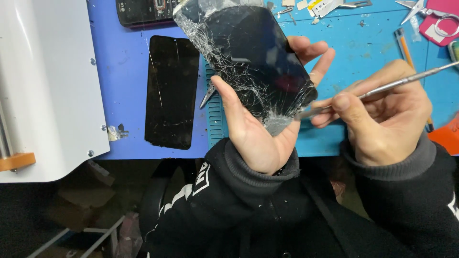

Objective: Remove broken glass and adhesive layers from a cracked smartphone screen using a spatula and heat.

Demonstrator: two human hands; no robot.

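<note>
My left hand (256, 131) grips a black smartphone (253, 52) with a badly shattered screen, tilted up off the bench, thumb on its left edge and fingers curled behind the right edge. My right hand (382, 112) pinches a thin metal pry tool (406, 80) like a pen. The tool's flat tip touches the phone's lower right corner, where the glass is most crushed.
A loose cracked black glass panel (171, 91) lies on the blue mat (124, 62). A white machine (45, 86) stands at left. Another dark phone (143, 10) sits at the back. Tweezers (415, 9), a pencil (405, 48) and small parts are scattered at the back right.
</note>
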